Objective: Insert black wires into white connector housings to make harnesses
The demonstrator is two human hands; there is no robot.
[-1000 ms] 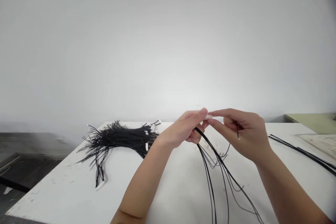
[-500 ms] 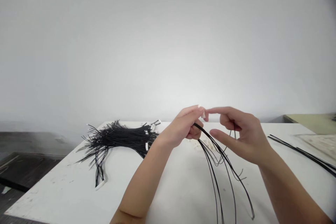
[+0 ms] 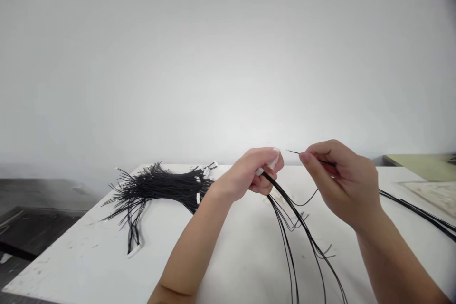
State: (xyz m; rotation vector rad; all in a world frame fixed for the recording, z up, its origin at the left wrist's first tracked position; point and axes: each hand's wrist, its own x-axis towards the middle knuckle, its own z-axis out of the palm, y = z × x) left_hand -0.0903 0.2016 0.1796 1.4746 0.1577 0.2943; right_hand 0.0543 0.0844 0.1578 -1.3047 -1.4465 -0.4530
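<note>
My left hand (image 3: 254, 173) is closed around a white connector (image 3: 273, 159) that shows at its fingertips. A second white piece (image 3: 259, 171) lies in the same hand, with black wires (image 3: 302, 223) running from the hand and hanging down to the right. My right hand (image 3: 338, 175) pinches a single thin black wire (image 3: 292, 152) between thumb and index finger. The tip of that wire points left at the connector, a small gap apart from it.
A large bundle of black wires (image 3: 167, 185) with white connectors lies on the white table (image 3: 81, 256) at the left. More black wires (image 3: 420, 206) lie at the right, near a light-coloured tray (image 3: 434, 194). A pale wall stands behind.
My right hand has moved slightly right and its thumb and index finger have closed on a wire. The white connector in my left hand shows more.
</note>
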